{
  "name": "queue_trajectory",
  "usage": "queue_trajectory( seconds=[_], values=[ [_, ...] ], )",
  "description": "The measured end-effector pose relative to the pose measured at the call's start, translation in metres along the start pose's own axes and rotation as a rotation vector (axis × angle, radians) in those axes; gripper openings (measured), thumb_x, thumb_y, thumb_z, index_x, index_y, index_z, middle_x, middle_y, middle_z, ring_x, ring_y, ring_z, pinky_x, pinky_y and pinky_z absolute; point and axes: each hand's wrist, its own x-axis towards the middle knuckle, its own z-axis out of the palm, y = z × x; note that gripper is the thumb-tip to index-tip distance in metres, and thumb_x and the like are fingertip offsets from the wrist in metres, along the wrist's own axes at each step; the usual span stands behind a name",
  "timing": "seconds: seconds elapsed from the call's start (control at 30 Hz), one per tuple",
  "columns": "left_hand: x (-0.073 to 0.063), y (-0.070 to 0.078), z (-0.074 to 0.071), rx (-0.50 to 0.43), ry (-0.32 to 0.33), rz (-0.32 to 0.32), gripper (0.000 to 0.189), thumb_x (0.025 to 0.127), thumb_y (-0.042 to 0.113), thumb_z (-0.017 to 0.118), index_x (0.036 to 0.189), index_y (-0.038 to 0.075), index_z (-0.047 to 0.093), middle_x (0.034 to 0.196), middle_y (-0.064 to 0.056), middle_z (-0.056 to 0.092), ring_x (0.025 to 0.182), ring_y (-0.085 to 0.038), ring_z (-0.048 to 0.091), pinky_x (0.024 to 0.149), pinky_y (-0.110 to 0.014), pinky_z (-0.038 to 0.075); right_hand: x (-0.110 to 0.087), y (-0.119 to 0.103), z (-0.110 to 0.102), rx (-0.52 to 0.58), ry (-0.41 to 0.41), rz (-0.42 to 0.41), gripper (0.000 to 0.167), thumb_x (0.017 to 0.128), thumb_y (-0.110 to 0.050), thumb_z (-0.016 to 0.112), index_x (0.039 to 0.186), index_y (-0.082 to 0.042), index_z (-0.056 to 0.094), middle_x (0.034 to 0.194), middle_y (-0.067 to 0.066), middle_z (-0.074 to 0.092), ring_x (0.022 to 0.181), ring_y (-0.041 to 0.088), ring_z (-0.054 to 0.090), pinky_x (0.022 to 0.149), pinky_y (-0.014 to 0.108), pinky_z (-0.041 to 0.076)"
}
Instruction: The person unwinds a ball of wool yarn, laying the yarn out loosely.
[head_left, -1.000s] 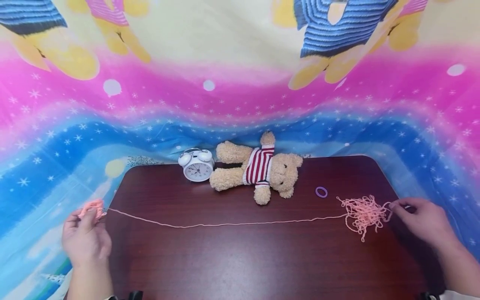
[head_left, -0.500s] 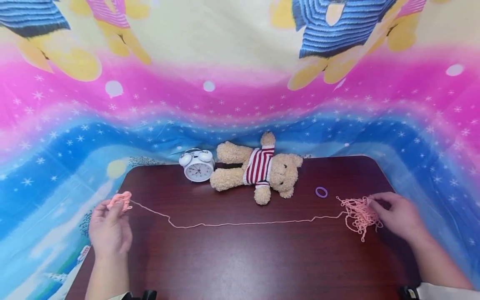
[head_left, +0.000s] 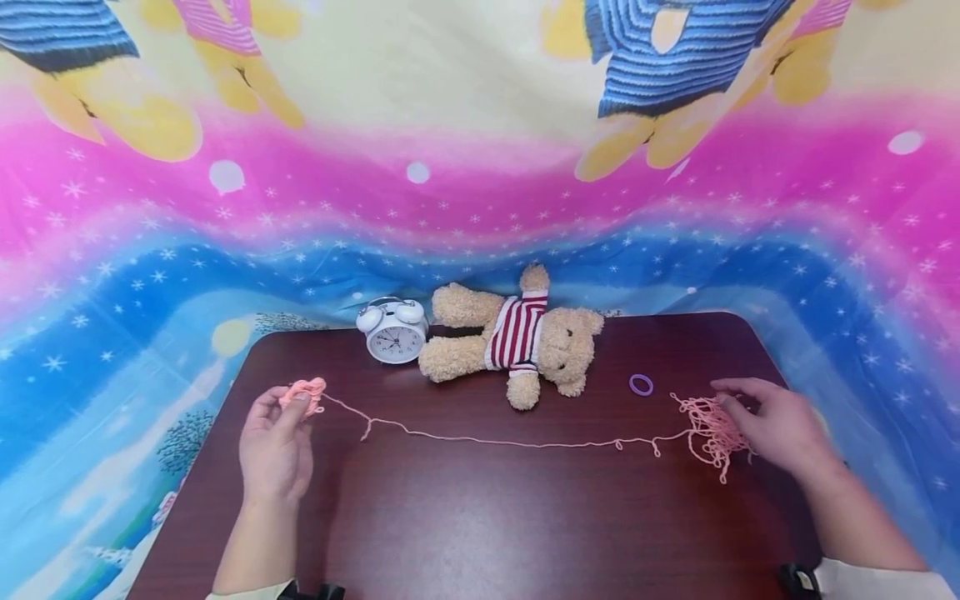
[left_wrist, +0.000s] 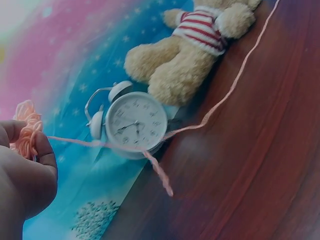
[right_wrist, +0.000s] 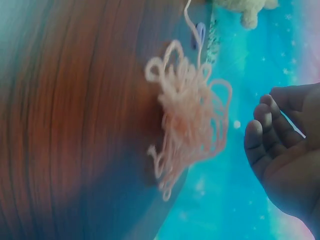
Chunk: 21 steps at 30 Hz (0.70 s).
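Note:
In the head view my left hand (head_left: pixel 276 454) holds a small wound bundle of peach yarn (head_left: pixel 303 397) between thumb and fingers, above the table's left side. The left wrist view shows the same bundle (left_wrist: pixel 28 131) pinched at the fingertips. From it a single strand (head_left: pixel 495 442) sags across to a loose, tangled heap of the yarn (head_left: pixel 712 429) on the right. Beside that heap my right hand (head_left: pixel 776 425) hovers, partly covering its right edge. The right wrist view shows the fingers (right_wrist: pixel 254 135) loosely bent, apart from the heap and holding nothing.
A white twin-bell alarm clock (head_left: pixel 396 333) stands at the table's back edge. Next to it a teddy bear (head_left: pixel 517 342) in a striped shirt lies on its back. A purple ring (head_left: pixel 641 384) lies between bear and heap. Patterned cloth (head_left: pixel 480 208) hangs behind the dark table (head_left: pixel 495 533).
My left hand has carried the bundle rightward, so the strand hangs slacker and twists into small kinks. My right hand has shifted left from the heap's outer edge, where it touched the yarn.

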Motion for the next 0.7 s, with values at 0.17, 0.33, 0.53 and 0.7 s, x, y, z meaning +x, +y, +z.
queue_trajectory(
  seconds=[0.17,0.33,0.53,0.7],
  values=[
    [-0.005,-0.013,0.009,0.071,-0.043,-0.045,0.022,0.097,-0.007,0.066,0.110,0.003,0.052,0.109,-0.011,0.072,0.102,-0.022,0.074,0.081,-0.024,0.058,0.004,-0.018,0.014,0.039,0.009,-0.029,0.024,0.100,-0.019,0.069,0.122,-0.010,0.074,0.106,0.018,0.074,0.053,0.007,0.054,0.050,0.029,0.043],
    [-0.013,-0.024,0.017,0.139,-0.117,-0.097,0.024,0.098,-0.001,0.068,0.115,0.003,0.052,0.115,-0.012,0.072,0.108,-0.022,0.073,0.090,-0.026,0.057,0.010,-0.042,0.034,0.043,0.023,-0.059,0.022,0.098,-0.021,0.072,0.119,-0.013,0.077,0.110,0.012,0.076,0.079,0.023,0.068,0.069,0.038,0.052],
    [-0.021,-0.035,0.026,0.238,-0.170,-0.141,0.021,0.100,0.000,0.066,0.116,0.003,0.053,0.113,-0.007,0.071,0.106,-0.017,0.072,0.093,-0.027,0.057,0.016,-0.073,0.061,0.115,0.029,-0.067,0.020,0.098,-0.020,0.073,0.117,-0.014,0.077,0.107,0.005,0.076,0.096,0.026,0.070,0.080,0.047,0.054],
    [-0.026,-0.041,0.031,0.277,-0.203,-0.171,0.022,0.099,-0.001,0.066,0.117,0.002,0.054,0.110,-0.004,0.072,0.101,-0.015,0.072,0.091,-0.027,0.058,0.020,-0.095,0.078,0.183,-0.012,-0.072,0.021,0.099,-0.020,0.071,0.119,-0.015,0.076,0.106,0.002,0.074,0.094,0.021,0.066,0.082,0.049,0.054]
  ],
)
